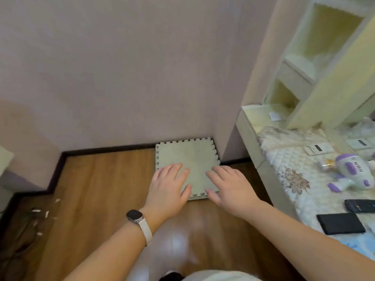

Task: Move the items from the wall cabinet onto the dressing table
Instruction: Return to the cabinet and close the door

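Note:
My left hand (169, 186) and my right hand (229, 184) are held out in front of me over the floor, palms down, fingers spread, both holding nothing. A watch is on my left wrist. At the right stands the dressing table (251, 136), covered with a quilted cloth. On it lie a white-and-purple hair dryer (353, 172), a white remote (318, 149), a black wallet (341, 223) and a dark remote (360, 205). Above the table are open cream shelf compartments (316, 37), which look bare inside.
A grey-green foam puzzle mat (186, 153) lies on the wooden floor in the wall corner, below my hands. Cables and small scraps (34, 218) sit on the floor at the left. A small paper (275, 116) lies at the table's back.

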### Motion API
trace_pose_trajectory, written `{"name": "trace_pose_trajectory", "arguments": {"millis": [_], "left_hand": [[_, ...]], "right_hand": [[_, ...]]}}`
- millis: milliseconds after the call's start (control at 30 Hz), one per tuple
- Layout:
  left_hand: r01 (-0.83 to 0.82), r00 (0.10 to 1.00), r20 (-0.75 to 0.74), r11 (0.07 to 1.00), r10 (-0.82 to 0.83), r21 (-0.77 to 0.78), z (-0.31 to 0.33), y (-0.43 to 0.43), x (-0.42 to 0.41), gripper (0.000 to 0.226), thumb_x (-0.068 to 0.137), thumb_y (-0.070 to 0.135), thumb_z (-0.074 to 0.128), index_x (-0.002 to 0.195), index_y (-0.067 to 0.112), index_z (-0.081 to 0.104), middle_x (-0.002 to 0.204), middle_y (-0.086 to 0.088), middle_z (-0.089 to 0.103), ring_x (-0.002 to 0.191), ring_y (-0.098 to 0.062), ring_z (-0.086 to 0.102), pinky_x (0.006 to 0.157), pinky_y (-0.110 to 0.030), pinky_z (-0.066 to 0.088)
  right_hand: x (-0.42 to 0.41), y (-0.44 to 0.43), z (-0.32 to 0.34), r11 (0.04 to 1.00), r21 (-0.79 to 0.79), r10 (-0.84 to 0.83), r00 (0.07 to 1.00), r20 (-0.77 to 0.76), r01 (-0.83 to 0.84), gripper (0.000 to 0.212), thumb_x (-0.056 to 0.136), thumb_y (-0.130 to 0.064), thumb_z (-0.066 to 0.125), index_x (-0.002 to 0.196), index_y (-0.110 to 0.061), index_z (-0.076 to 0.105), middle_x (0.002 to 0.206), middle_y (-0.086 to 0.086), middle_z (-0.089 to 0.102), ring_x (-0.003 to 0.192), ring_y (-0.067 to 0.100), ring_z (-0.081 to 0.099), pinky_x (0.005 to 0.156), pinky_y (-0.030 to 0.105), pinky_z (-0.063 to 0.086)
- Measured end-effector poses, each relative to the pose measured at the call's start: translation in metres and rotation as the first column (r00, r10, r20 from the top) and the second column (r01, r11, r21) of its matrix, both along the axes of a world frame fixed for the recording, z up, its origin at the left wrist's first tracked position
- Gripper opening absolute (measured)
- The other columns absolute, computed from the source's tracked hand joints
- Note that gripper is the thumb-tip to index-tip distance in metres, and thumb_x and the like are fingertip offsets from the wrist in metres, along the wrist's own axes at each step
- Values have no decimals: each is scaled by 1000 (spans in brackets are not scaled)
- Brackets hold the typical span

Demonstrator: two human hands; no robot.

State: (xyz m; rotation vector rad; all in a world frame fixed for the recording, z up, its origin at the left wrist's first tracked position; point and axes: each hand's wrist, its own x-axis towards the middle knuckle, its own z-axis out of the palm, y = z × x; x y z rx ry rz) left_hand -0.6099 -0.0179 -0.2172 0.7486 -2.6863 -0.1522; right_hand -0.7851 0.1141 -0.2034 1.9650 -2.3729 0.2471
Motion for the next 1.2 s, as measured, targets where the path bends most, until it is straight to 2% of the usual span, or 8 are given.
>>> {"name": "trace_pose_trajectory", "arguments": {"millis": [100, 300, 400, 533, 667, 900, 1000, 1200], "left_hand": [[-110, 994, -20, 994, 110, 12, 2, -23, 57, 42, 87, 41, 53, 121, 19, 64, 125, -4, 62, 118, -25, 54, 101, -41, 36], [-353, 935, -49, 935, 352, -11, 14, -59, 152, 38, 85, 38, 56, 117, 19, 67, 120, -3, 65, 113, -25, 58, 95, -40, 42], [-461, 887, -34, 888, 460, -11, 18, -70, 189, 39, 87, 38, 55, 119, 20, 66, 122, -3, 64, 115, -24, 56, 98, -42, 41], [-571, 820, 31, 821, 571, -11, 19, -85, 226, 40, 89, 40, 56, 124, 22, 63, 128, -2, 62, 123, -22, 53, 105, -41, 37], [-661, 747, 95, 751, 658, -8, 19, -110, 246, 41, 91, 43, 54, 127, 25, 59, 132, 0, 59, 128, -19, 48, 111, -41, 30], [-792, 590, 148, 605, 794, -84, 37, -201, 253, 41, 92, 45, 50, 125, 25, 62, 130, 1, 61, 126, -19, 51, 110, -41, 32], [-819, 544, 128, 558, 829, -132, 53, -245, 250, 41, 93, 46, 47, 126, 26, 62, 131, 1, 61, 126, -18, 51, 111, -40, 29], [-840, 470, 94, 477, 878, -257, 82, -303, 254, 41, 90, 40, 49, 122, 19, 64, 127, -6, 62, 121, -27, 54, 107, -47, 36]], "right_hand": [[42, -45, 4, 995, 6, 95, 995, -27, -95, 48, 85, -50, 51, 119, -18, 61, 119, 4, 63, 108, 26, 58, 85, 39, 49], [111, -124, 15, 958, -20, 286, 957, -41, -287, 47, 86, -51, 48, 117, -18, 62, 118, 4, 63, 109, 27, 59, 86, 37, 48], [138, -160, 16, 919, -16, 393, 918, -45, -394, 51, 89, -52, 44, 122, -18, 61, 122, 5, 63, 113, 27, 58, 91, 39, 47], [172, -210, 17, 859, -46, 509, 860, -18, -510, 51, 87, -50, 44, 120, -16, 64, 119, 6, 64, 111, 29, 59, 89, 40, 49], [196, -264, 15, 788, -71, 612, 791, -6, -611, 51, 86, -50, 46, 121, -18, 63, 120, 6, 64, 113, 28, 59, 87, 39, 49], [211, -391, 24, 676, -93, 736, 676, 40, -731, 52, 88, -51, 47, 125, -18, 62, 124, 6, 63, 117, 27, 56, 92, 41, 48], [208, -443, 36, 636, -93, 771, 636, 39, -766, 52, 88, -51, 46, 126, -18, 61, 126, 5, 62, 118, 26, 54, 93, 40, 46], [218, -526, 60, 535, -182, 841, 541, 16, -825, 52, 88, -50, 46, 124, -17, 63, 123, 5, 64, 115, 26, 57, 94, 38, 46]]}}
